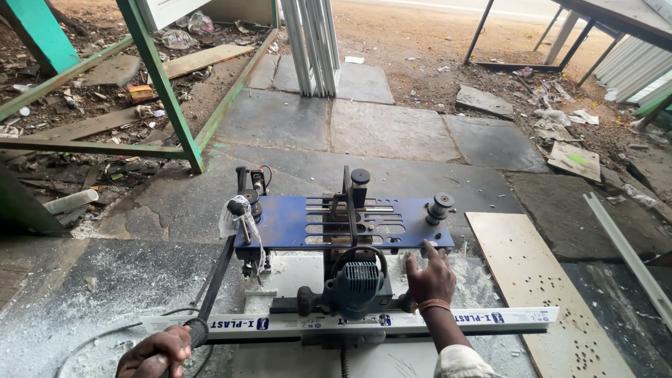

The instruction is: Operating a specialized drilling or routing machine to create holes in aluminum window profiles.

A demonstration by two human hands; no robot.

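A blue slotted metal plate (294, 225) tops a routing machine on the floor, with a blue-grey motor (358, 285) below its middle. A long white plastic profile bar (490, 319) lies across the front of the machine. My left hand (157, 352) grips the black handle of a long lever (217, 280) that runs up to the plate's left end. My right hand (430, 278) rests with fingers spread against the plate's front edge, right of the motor. Black knobs (439, 206) stand on the plate.
White dust covers the floor around the machine. A perforated board (539, 287) lies to the right, a white strip (626, 252) beyond it. A green metal frame (164, 91) stands at back left over rubble. White bars (313, 42) lean at the back; stone slabs pave the middle.
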